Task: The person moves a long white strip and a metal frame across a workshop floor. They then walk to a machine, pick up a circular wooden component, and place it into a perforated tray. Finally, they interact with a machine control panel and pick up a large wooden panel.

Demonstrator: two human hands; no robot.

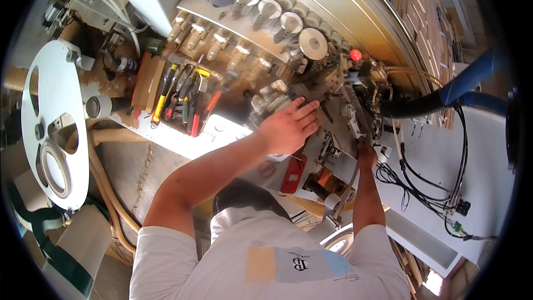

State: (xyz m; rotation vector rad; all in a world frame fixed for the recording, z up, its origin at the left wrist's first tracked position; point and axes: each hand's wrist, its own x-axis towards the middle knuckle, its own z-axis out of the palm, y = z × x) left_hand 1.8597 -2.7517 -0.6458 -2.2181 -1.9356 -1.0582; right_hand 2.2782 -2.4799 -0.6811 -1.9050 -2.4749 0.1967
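My left hand point(290, 126) reaches over the machine's metal parts with its back up and its fingers stretched out and slightly apart. Its fingertips lie by a dark metal block point(300, 92); whether they touch it I cannot tell. To its left is a dusty metal fitting point(269, 100). My right hand point(365, 155) is low on the machine's right side, beside a silvery metal bracket point(352, 118). Its fingers are mostly hidden, so any hold is not visible. Below and between the hands lies a red flat case point(293, 174).
Pliers, screwdrivers and other hand tools point(186, 91) lie on the dusty bed at left. Rollers point(269, 11) line the far side, ending near a red knob point(355, 55). A thick blue-black hose point(427, 100) and loose black cables point(408, 183) are at right; a white reel point(54, 128) stands far left.
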